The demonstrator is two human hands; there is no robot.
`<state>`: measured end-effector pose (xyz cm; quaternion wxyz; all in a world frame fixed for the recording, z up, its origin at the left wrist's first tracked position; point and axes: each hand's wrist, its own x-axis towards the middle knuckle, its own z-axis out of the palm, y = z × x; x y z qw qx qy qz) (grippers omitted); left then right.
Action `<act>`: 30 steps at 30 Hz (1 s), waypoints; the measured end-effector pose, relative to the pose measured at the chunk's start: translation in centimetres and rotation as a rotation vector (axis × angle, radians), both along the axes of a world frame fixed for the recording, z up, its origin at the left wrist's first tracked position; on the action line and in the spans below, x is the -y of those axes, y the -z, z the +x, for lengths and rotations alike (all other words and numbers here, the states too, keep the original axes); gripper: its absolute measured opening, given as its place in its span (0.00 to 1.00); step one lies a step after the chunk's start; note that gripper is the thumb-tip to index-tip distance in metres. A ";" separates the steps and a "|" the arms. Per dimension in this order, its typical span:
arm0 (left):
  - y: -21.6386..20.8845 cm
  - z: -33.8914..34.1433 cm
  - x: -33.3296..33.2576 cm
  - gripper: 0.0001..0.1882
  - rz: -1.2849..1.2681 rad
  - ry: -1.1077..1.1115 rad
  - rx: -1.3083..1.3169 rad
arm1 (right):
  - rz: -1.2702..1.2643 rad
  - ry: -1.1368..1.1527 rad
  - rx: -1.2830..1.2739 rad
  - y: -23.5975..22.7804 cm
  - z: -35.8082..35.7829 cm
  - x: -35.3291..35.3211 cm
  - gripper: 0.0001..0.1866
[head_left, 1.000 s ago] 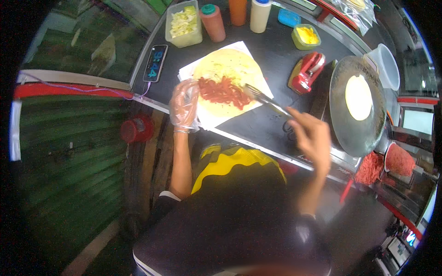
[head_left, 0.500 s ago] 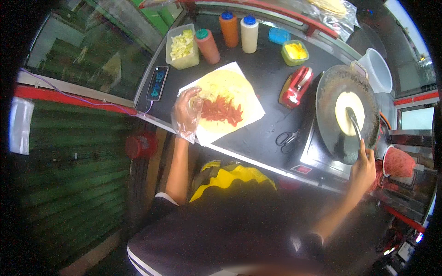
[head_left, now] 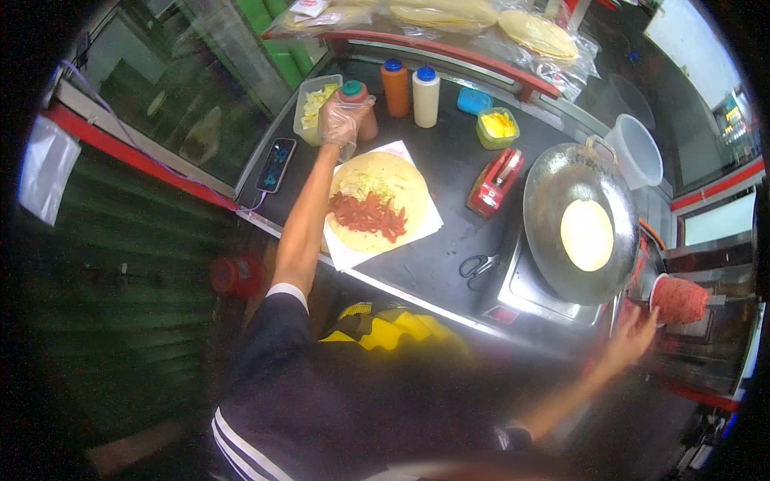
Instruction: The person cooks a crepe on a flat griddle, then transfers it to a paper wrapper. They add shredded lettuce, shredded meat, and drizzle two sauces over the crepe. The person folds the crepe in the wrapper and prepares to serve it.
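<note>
Green-capped bottle [head_left: 369,127] stands upright, cap upward, gripped by the left hand [head_left: 343,122].

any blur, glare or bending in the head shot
Head view: right hand motion-blurred; bright glare on the stove's metal top; red rail bowed by the fisheye; green slatted wall dim and grainy; picture corners black.

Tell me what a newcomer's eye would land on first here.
Probably the heap of red strips on the round flatbread, which lies on white paper on the black counter. Next, the pale yellow disc in the big dark pan at right. Then the gloved left hand around the green-capped bottle, just beyond the paper.
</note>
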<state>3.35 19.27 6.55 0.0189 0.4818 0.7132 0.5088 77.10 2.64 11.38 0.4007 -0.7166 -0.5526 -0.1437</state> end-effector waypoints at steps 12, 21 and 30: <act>-6.1 10.1 20.6 0.46 0.275 0.512 0.264 | 0.097 -0.978 -1.818 -7.9 -41.5 -4.5 0.41; -0.3 -5.8 33.1 0.23 0.153 -0.249 0.409 | 0.063 -0.834 -0.521 -0.2 -40.2 -3.6 0.42; 4.1 -7.0 35.3 0.20 0.110 -0.310 0.540 | -0.197 -0.977 -0.543 3.8 -53.2 -7.8 0.24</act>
